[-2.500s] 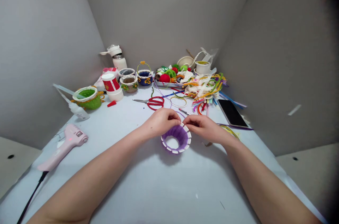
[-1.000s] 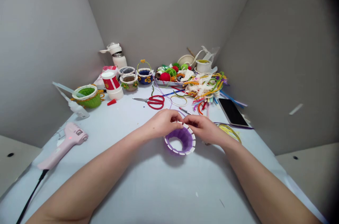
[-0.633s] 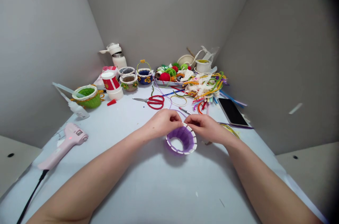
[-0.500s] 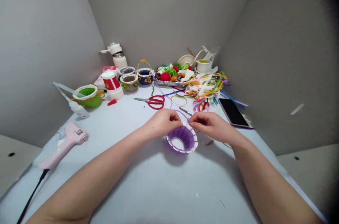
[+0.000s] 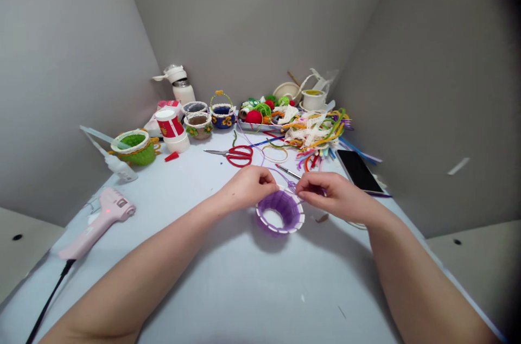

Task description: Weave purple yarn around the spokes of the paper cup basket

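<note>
Round purple woven cup with a white slotted rim: between the two hands at the middle of the pale, smooth tabletop, flaring upward, its mouth facing the wearer.
Cup wall: deep purple inside, marked with upright ribs; the white rim is cut into short, flat tabs with narrow gaps.
Left hand: thumb and fingers clamped on the cup's far rim.
Right hand: just beyond the rim on the right, thumb and fingers curled close to each other; whether they grip a strand, I cannot tell.
Thin, soft purple yarn: loosely bunched behind the cup, beside the right fingertips.
Metal scissors with red looped handles: flat on the table beyond the left hand.
Slim silvery rod with a red tip: behind the cup, its near end close to the right hand.
Small, brownish flat scrap: under the right hand, too blurred to identify.
Hidden: part of the far rim, behind the left fingertips; a pale loop runs partly under the right wrist.
Hard to make out: whether the white circle inside is a base or bare table; whether the cup touches the table.
Cut off: both forearms, at the lower edge.
</note>
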Available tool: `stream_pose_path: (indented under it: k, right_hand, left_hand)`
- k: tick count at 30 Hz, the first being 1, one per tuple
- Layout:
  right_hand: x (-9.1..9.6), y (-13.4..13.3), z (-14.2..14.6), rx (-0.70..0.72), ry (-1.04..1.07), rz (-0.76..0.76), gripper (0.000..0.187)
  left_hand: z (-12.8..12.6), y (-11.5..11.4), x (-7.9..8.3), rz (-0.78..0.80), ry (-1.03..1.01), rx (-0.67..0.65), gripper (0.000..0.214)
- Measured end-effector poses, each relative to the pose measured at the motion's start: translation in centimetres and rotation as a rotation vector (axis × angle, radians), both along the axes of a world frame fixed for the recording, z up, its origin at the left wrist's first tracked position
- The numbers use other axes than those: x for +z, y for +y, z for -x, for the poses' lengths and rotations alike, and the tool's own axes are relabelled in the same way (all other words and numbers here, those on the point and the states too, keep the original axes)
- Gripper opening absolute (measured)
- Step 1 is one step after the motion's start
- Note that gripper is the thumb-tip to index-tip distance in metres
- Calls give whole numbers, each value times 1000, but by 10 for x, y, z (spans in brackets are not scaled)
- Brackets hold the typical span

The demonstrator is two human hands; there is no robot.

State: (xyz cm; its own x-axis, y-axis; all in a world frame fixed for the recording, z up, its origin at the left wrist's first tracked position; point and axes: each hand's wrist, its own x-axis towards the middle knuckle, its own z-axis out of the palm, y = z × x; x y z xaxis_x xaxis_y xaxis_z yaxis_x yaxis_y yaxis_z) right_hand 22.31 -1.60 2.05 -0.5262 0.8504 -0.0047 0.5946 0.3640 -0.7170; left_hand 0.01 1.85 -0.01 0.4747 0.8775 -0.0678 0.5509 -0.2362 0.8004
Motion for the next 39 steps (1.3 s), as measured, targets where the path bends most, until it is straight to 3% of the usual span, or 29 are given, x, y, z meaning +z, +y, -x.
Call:
stream_pose_path:
  k: [5, 12, 19, 25, 31, 39]
  right_hand:
    - [-6, 4, 4, 9, -13, 85, 17]
    - [-20, 9, 13, 20, 26, 55, 18]
    - [-27, 10, 23, -19, 110, 58, 22]
    - [-36, 11, 30, -39, 137, 53, 25]
    - [-22, 10, 20, -48, 101, 79, 23]
    - [-6, 3, 12, -79, 63, -25, 20]
  left_hand:
    - [5, 0, 8, 10, 49, -15, 18]
    - [9, -4, 22, 54, 127, -64, 16]
    - [-1, -6, 16, -35, -76, -65, 17]
    - [-3, -6, 9, -52, -60, -106, 16]
    - [-1, -5, 10, -15, 0, -56, 19]
    - [-1, -5, 7, -25, 9, -56, 21]
